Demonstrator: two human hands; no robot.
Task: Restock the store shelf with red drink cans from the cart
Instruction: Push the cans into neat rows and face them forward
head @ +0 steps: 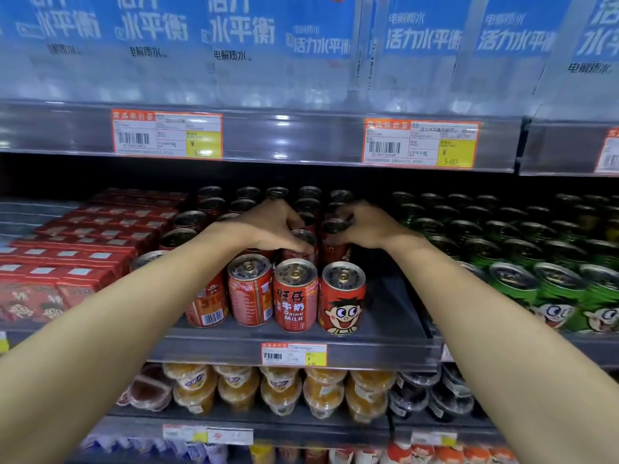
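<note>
1. Both arms are reached forward over the middle shelf [385,333], and the hands are held among the red drink cans [294,296] standing there.

2. The left hand [268,226] is curled down over the top of a can in the second row [301,241]; fingers and thumb are wrapped around its rim, so it is judged to be gripped.

3. The right hand [365,226] is curled over the neighbouring can [335,239], just to the right of the first, and that can also appears to be held from above.

4. All the red cans are set upright, long axis vertical. Three front cans [341,296] stand in a row directly below and nearer than the hands, touching or nearly touching one another.

5. A bare strip of shelf is left to the right of the red cans, between them and the green cans [552,289]. The right hand is the nearer one to that gap.

6. The step is judged to be the settling of two cans into the second row, straight down and slightly back.

7. The cart is not in view.

8. Red cartons [67,262] are stacked to the left.
</note>
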